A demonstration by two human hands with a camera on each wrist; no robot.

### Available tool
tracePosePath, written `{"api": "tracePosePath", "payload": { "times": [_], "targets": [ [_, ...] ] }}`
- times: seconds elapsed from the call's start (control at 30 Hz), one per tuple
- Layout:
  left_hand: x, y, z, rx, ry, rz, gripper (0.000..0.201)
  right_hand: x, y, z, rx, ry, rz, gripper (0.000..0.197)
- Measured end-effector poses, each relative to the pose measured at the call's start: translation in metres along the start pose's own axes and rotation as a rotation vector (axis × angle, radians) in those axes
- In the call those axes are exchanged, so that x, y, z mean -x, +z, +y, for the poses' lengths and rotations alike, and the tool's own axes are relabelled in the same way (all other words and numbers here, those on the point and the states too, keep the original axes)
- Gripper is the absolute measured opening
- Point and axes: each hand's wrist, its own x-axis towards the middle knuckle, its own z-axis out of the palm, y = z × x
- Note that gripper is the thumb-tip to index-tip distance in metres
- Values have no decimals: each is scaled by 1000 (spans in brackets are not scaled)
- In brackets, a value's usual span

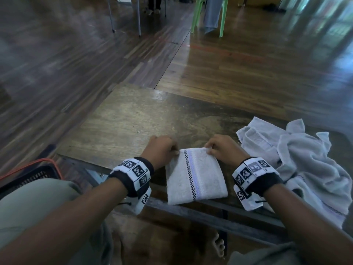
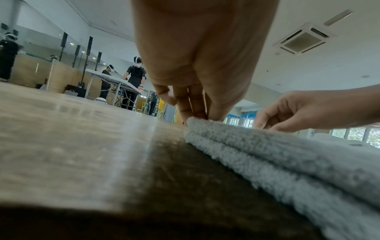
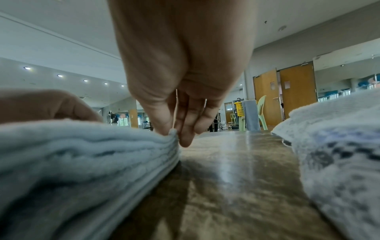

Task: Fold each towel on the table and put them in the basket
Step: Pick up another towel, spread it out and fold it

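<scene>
A folded white towel (image 1: 195, 176) with a checkered stripe lies flat at the near edge of the wooden table (image 1: 133, 119). My left hand (image 1: 162, 150) pinches its far left corner (image 2: 195, 121), thumb against fingertips. My right hand (image 1: 223, 148) pinches the far right corner (image 3: 173, 131) the same way. In the wrist views the towel (image 2: 287, 155) shows as stacked layers (image 3: 82, 154). A heap of unfolded white towels (image 1: 298, 163) lies to the right. A dark basket (image 1: 32, 175) with an orange rim sits low at the left, below the table.
The crumpled towel heap (image 3: 339, 146) lies close to my right wrist. My knees and a bare foot (image 1: 219, 245) show under the table edge. A green chair (image 1: 208, 16) stands far across the wooden floor. Other people work at a table (image 2: 115, 81) in the distance.
</scene>
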Motion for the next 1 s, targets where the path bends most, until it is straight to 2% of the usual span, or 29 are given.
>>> {"api": "tracePosePath", "payload": {
  "times": [0.13,0.23,0.33,0.47,0.8,0.9,1.0],
  "targets": [
    [-5,1,2,-46,11,24,14,-4,-4,1,2,-46,-9,2],
    [-5,4,2,-91,56,57,14,-4,-2,5,-49,-96,0,3],
    [-4,7,0,-95,83,85,15,-2,-2,7,-162,-65,25,2],
    [-2,9,-1,-86,101,99,16,-3,-2,5,-187,-24,53,3],
    [-8,13,-3,129,-53,5,7,-5,8,4,-184,9,78,4],
    [-9,15,-5,154,-93,-1,6,-5,12,2,-76,29,84,5],
    [-8,14,-5,121,-101,2,7,2,16,-4,179,-19,112,13]
  ]
}}
